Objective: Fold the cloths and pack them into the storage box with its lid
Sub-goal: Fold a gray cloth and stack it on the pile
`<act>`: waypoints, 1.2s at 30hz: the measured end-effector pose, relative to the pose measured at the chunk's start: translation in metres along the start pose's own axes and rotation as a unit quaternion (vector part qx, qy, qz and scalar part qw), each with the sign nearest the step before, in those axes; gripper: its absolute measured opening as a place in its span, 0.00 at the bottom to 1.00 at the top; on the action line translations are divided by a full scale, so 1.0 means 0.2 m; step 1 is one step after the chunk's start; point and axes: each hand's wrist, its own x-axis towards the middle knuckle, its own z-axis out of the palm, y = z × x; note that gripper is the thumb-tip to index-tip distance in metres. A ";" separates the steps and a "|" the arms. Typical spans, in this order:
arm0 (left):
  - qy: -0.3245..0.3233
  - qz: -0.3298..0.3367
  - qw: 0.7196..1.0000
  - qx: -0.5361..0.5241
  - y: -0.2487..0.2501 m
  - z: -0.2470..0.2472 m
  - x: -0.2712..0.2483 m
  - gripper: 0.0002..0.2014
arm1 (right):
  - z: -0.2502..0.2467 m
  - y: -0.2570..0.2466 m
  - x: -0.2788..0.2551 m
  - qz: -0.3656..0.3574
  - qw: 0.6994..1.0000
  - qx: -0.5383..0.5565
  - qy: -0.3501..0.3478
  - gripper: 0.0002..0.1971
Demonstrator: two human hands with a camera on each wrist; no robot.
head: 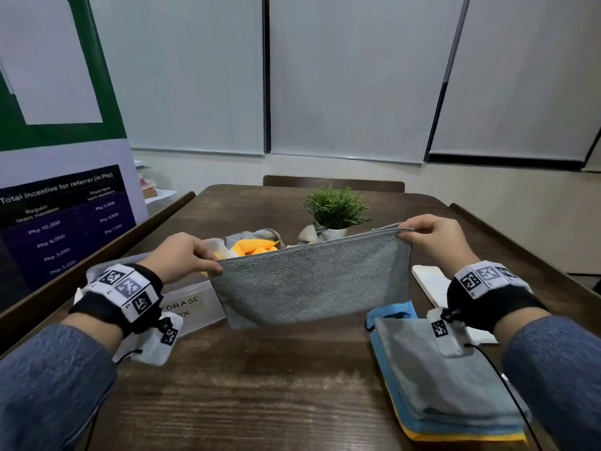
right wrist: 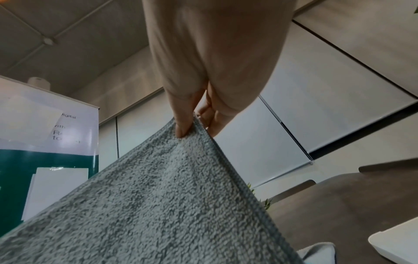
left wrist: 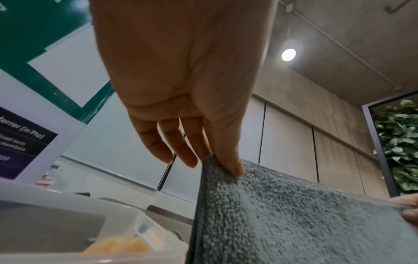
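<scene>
Left hand (head: 185,255) and right hand (head: 432,239) each pinch a top corner of the grey terry cloth (head: 309,281), holding it taut above the dark wooden counter (head: 260,385) at mid-width, probably to square it for folding.

I have both forearms stretched forward in blue-grey sleeves, tagged black bands strapped on each wrist. My left hand (head: 185,255) is raised, thumb and fingers (left wrist: 228,160) pinching a corner of the grey cloth (head: 309,281). My right hand (head: 432,237) sits higher, pinching the opposite corner the same way.
</scene>
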 end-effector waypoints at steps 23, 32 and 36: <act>0.078 -0.034 0.935 -0.345 0.06 -0.06 -0.02 0.06 | 0.02 -0.05 0.00 0.031 0.990 0.137 0.020 0.08; -0.024 -0.067 0.894 -0.442 0.21 0.21 -0.01 0.03 | 0.33 -0.05 -0.11 0.124 0.986 0.105 -0.043 0.09; -0.052 -0.052 0.887 -0.455 0.36 0.30 -0.02 0.03 | 0.49 -0.19 -0.21 0.109 0.982 0.115 -0.104 0.10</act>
